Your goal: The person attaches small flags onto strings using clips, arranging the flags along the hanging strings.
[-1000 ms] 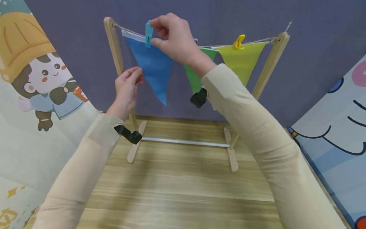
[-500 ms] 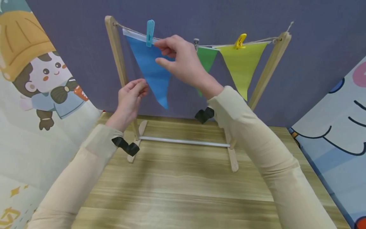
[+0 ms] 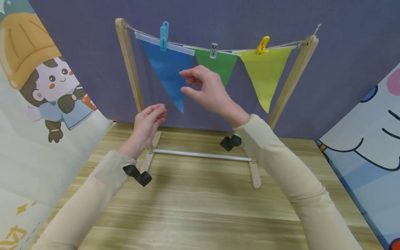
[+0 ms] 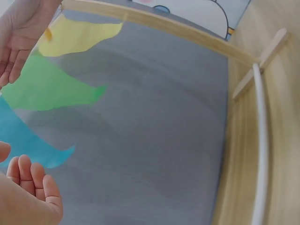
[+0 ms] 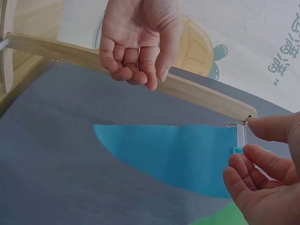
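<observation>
A blue pennant [image 3: 168, 62] hangs at the left of a string, held by a light-blue clothespin [image 3: 164, 36]. Beside it a green pennant [image 3: 222, 63] hangs under a grey clip [image 3: 214, 51], and a yellow pennant [image 3: 265, 73] under a yellow clip [image 3: 263, 45]. My right hand [image 3: 207, 86] is in front of the blue and green pennants, thumb and fingers apart, holding nothing. Lower and to the left, my left hand [image 3: 147, 123] is near the blue pennant's tip with loosely curled fingers; in the right wrist view no object shows in it [image 5: 138, 42].
Two wooden posts [image 3: 129, 62] carry the string, their feet [image 3: 254, 173] joined low down by a white rod [image 3: 203, 155]. The frame stands on a wood-grain table [image 3: 187, 208] before a grey-blue backdrop [image 3: 237, 21]. A cartoon-printed panel [image 3: 28, 149] borders the left side.
My right hand let go of the light-blue clothespin and moved down and right. My left hand moved down, away from the blue pennant's edge. The clothespin stays on the string.
</observation>
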Action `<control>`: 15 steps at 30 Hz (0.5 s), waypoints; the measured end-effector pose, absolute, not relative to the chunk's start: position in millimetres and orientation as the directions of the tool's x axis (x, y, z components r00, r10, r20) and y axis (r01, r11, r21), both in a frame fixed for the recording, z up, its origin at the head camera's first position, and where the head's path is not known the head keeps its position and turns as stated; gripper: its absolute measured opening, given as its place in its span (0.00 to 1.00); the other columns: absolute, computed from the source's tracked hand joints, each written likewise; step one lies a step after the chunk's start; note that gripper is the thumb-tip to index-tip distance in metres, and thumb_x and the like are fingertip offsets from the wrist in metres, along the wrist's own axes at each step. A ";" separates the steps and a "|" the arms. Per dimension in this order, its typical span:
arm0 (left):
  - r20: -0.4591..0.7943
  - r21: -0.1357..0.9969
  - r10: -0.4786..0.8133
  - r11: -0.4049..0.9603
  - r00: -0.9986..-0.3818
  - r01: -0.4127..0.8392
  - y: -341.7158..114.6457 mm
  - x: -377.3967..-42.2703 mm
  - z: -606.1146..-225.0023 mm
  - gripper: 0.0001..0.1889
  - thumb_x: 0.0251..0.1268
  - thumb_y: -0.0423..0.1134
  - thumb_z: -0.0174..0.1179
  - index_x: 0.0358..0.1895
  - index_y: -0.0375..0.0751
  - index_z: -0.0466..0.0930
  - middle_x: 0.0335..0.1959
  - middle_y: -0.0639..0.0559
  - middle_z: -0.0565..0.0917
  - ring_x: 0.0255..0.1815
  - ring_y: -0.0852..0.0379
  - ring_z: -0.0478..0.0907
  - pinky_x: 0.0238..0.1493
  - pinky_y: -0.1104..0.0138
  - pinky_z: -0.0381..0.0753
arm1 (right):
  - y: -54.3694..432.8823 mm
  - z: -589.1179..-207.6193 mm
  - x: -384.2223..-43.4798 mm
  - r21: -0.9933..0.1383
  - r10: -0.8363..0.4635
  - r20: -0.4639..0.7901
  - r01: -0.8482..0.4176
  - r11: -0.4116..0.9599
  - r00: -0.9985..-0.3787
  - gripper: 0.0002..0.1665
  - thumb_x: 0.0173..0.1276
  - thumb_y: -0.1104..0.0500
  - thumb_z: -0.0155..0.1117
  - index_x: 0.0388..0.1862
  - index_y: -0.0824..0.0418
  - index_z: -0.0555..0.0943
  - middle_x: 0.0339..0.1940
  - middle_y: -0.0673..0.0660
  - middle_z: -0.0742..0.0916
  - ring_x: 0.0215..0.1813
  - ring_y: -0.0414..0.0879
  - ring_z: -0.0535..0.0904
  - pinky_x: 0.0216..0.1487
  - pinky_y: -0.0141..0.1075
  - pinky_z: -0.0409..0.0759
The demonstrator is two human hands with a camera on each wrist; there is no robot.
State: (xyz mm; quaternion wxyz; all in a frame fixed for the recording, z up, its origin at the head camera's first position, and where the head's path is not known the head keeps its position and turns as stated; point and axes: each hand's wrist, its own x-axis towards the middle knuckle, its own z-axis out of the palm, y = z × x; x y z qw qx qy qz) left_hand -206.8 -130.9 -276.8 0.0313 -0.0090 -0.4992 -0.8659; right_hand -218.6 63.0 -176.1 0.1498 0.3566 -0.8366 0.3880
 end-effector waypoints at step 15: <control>0.023 0.892 -0.079 -0.448 -0.997 0.056 -120.6 -187.3 -315.2 0.07 0.66 0.28 0.55 0.33 0.43 0.80 0.29 0.55 0.82 0.34 0.60 0.77 0.44 0.71 0.76 | 81.3 -230.6 -203.3 -0.554 -0.485 0.556 -0.736 0.389 -0.675 0.20 0.60 0.66 0.67 0.52 0.68 0.79 0.47 0.60 0.81 0.47 0.48 0.78 0.51 0.33 0.77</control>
